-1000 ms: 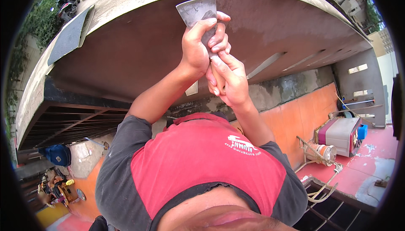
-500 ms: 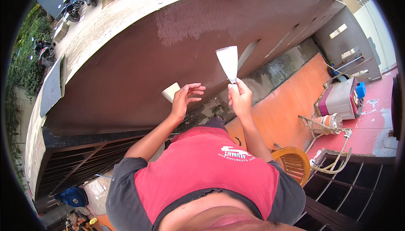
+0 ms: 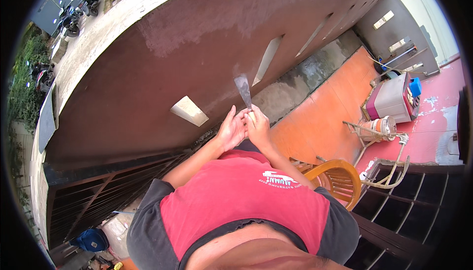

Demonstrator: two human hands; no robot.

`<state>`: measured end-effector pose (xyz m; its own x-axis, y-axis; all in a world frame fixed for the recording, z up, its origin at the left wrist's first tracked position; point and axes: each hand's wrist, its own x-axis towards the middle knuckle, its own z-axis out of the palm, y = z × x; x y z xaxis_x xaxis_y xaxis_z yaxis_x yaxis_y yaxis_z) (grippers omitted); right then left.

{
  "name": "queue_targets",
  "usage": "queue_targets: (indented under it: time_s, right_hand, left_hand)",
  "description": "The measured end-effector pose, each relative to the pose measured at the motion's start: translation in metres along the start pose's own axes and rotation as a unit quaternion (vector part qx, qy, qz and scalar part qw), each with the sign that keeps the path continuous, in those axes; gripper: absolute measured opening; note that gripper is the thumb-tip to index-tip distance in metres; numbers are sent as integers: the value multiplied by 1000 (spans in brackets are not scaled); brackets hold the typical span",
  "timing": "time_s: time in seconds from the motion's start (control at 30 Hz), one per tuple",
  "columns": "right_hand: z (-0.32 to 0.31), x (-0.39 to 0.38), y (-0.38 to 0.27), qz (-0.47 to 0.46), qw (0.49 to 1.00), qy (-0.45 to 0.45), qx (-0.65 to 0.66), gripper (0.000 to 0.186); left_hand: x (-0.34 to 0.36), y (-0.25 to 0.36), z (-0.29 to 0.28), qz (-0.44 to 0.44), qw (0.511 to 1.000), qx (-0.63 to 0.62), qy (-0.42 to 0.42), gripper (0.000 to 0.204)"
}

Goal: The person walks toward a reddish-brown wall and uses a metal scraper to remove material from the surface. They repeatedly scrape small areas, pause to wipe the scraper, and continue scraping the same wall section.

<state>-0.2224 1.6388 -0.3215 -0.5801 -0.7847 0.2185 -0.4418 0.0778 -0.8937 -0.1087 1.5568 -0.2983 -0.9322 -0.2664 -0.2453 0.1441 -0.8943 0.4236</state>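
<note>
My right hand [image 3: 258, 128] grips the short handle of a putty knife [image 3: 243, 89], its flat flared metal blade pointing away from me in front of the wall. The blade looks grey and slightly smeared. Close against the right hand is my left hand [image 3: 230, 134], palm turned partly up and fingers stretched out beside the handle. Its fingertips seem to touch the right hand. Beyond both hands rises a brown-maroon wall [image 3: 148, 87] with a paler, patchy area [image 3: 172, 31] near its top.
Slanted openings [image 3: 189, 111] pierce the wall. To the right lie orange floor tiles [image 3: 315, 127], a wooden chair [image 3: 347, 181], a paint-stained bucket [image 3: 384, 127] and a grey-and-maroon box-shaped machine [image 3: 391, 100]. Dark metal bars [image 3: 98, 191] stand at left, near a blue bag [image 3: 91, 240].
My hands have come together and lower, closer to my body. The putty knife has moved down and left, and its blade has turned from bright white glare to dull grey.
</note>
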Motion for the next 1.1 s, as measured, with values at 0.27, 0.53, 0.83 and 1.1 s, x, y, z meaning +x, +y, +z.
queue_targets:
  time_s: [0.27,0.53,0.83,1.1]
  right_hand:
    - [-102,61,51,42,999,24,-20,38]
    - [-135,88,84,119,964,-135,198,44]
    - [-109,104,58,92,917,-300,245,49]
    - [-90,98,0,149,855,-366,336,37]
  left_hand:
    - [27,-15,34,84,986,143,-20,65]
    - [60,-57,62,193,935,251,160,52]
    - [39,-83,61,295,895,217,256,45]
    - [-5,-68,65,375,843,233,308,40]
